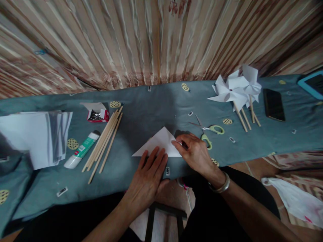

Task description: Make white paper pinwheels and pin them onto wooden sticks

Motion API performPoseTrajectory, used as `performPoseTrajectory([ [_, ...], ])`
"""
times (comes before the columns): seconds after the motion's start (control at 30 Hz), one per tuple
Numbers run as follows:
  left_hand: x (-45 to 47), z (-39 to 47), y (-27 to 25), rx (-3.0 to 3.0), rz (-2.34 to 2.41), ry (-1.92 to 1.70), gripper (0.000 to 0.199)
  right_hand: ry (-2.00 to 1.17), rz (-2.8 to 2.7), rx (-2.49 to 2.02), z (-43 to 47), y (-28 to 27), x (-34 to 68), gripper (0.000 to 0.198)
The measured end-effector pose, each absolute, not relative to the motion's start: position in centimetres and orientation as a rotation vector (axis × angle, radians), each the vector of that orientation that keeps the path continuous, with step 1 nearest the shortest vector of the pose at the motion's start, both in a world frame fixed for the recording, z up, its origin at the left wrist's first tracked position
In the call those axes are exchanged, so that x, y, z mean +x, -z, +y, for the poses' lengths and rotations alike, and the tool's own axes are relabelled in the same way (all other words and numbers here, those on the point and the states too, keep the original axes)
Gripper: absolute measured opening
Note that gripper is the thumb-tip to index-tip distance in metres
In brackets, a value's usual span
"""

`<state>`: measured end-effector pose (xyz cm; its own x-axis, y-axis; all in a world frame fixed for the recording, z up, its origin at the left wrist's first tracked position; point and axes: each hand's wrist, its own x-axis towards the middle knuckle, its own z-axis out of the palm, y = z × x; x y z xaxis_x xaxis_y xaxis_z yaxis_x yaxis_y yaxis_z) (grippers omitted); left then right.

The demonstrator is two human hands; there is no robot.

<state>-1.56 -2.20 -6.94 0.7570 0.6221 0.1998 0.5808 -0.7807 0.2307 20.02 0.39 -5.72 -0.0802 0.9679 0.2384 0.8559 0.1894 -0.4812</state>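
Note:
A sheet of white paper [161, 137], folded into a triangle, lies on the cloth in front of me with its peak pointing away. My left hand [150, 174] rests flat on its near edge, fingers stretched out. At the triangle's right side, my right hand [194, 151] pinches the paper between thumb and bent forefinger; the right corner is hidden behind it. Scissors [208, 128] with green handles lie spread just beyond my right hand. To the left is a bundle of wooden sticks [104, 144].
Left of the sticks lie a glue tube [83, 149], a red box of metal pins [98, 115] and a stack of white paper [37, 137]. Paper pinwheels [237, 88] on sticks, a phone [274, 104] and a blue-framed device [313, 84] occupy the right. A curtain [151, 43] hangs behind.

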Motion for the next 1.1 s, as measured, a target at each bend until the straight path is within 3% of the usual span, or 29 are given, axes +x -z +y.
performPoseTrajectory([
  [0.4,-1.4,-2.3,6.8,2.811,0.987,-0.384,0.054,-0.171,-2.072,-1.709,0.4,5.8,20.0,0.024],
  [0.53,-1.4,-2.3,6.8,2.804,0.983,-0.386,0.054,-0.087,-2.092,-1.655,-0.1,6.1,19.5,0.037],
  [0.73,-1.3,-2.3,6.9,2.756,0.992,-0.376,0.053,-0.162,-2.050,-1.630,-1.5,7.1,18.3,0.055],
  [1.1,-1.8,-2.3,7.0,2.801,0.992,-0.367,0.059,-0.249,-2.091,-1.693,-2.5,7.2,19.4,0.059],
])
